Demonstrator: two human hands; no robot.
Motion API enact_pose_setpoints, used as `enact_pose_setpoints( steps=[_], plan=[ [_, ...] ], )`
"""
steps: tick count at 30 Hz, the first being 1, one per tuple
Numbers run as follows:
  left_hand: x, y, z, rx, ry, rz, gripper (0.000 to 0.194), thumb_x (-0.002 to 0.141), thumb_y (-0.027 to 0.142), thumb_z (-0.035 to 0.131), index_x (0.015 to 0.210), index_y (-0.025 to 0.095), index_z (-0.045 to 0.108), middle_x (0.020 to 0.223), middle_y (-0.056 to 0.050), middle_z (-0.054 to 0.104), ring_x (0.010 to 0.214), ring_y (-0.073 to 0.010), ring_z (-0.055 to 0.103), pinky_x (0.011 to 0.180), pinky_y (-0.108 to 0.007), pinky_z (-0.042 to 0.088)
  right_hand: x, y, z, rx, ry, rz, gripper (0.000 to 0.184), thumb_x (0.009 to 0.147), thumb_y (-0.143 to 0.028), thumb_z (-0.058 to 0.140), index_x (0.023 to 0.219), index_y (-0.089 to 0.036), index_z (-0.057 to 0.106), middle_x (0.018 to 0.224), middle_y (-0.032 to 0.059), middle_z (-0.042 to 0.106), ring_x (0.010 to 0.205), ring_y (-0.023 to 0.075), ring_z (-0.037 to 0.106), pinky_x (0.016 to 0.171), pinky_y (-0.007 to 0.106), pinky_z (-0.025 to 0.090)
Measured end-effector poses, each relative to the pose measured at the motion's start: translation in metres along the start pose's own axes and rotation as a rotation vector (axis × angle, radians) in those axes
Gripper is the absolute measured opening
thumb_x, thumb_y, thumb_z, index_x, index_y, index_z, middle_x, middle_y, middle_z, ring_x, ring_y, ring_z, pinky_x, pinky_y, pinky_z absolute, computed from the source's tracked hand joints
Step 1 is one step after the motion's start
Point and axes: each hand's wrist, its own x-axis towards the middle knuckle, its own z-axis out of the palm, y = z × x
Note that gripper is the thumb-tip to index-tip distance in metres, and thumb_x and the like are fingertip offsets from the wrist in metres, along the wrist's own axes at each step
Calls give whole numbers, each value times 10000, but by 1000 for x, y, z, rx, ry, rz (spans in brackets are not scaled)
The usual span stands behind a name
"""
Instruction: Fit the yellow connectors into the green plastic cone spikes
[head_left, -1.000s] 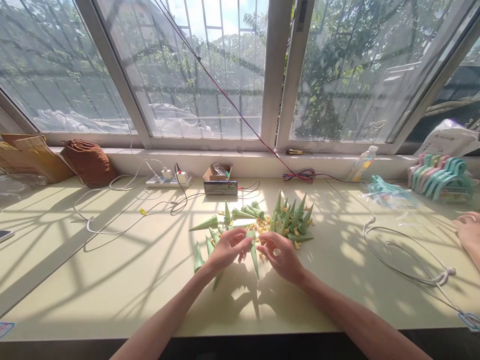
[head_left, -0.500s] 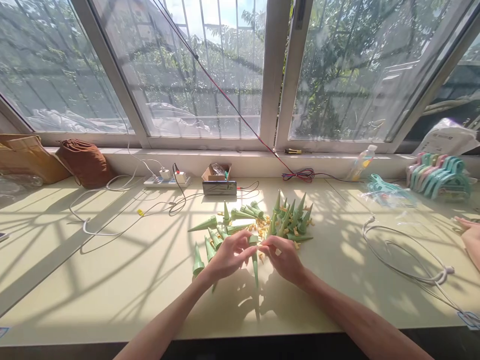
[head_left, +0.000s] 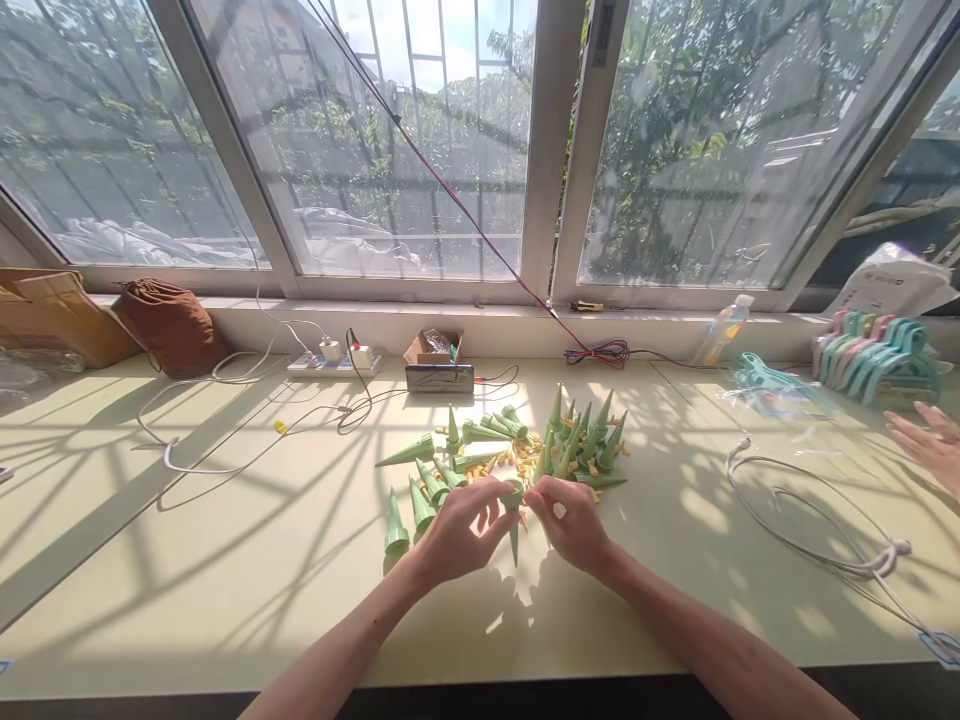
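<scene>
1. Over the near middle of the bench (head_left: 300,610), the left hand (head_left: 461,525) reaches in with wrist bent, thumb and fingers grasping a green cone (head_left: 513,496) near its wide end, narrow tip pointing down
2. Close beside it, the right hand (head_left: 568,515) bends inward, fingers pinched together at the cone's rim; I can't tell whether anything small sits between them
3. The left fingers cover part of the cone, and the yellow pieces (head_left: 528,462) behind are partly blocked
4. At the far right, another person's hand (head_left: 930,440) is only partly in view
</scene>
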Motion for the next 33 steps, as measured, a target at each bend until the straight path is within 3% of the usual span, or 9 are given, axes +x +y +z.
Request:
enact_pose_setpoints(
  steps=[4,9,13,19,27,33],
  plan=[
    [4,2,-2,-133,40,-116,80,888,215,632,942,159,615,691,-13,643,570,-114,600,546,-231,525,0,-3,1,9,15,-10,341,967,-324,491,650,-201,498,537,-42,434,492,101,380,495,231,342],
    [11,1,-7,-434,27,-412,242,900,376,624,831,146,597,524,37,547,431,-97,527,453,-219,454,1,-7,2,54,37,5,106,927,-307,578,955,-209,605,676,-11,618,509,112,519,507,233,449],
    [14,-1,-9,-621,-18,-558,343,867,464,647,762,146,576,454,46,542,364,-82,491,420,-195,385,1,-6,2,51,27,-58,142,933,-274,581,1065,-227,606,814,21,669,550,115,563,505,231,477],
    [15,0,-9,-811,-27,-700,349,824,464,694,734,139,605,477,43,540,339,-68,466,358,-180,341,1,-1,2,-5,-14,-163,132,968,-250,542,1054,-229,641,872,53,680,580,128,560,517,241,454],
    [15,0,-11,-857,-86,-712,340,837,458,691,784,131,613,488,34,543,341,-62,460,347,-171,355,0,3,-1,-74,-43,-222,114,988,-243,497,938,-211,594,760,30,614,597,134,527,529,237,384],
    [11,-4,-9,-600,-161,-594,303,878,440,650,906,142,600,568,18,592,464,-107,561,424,-200,442,-1,6,-1,-65,-35,-198,132,991,-228,483,887,-202,560,684,-7,524,561,120,457,537,235,357]
  ],
)
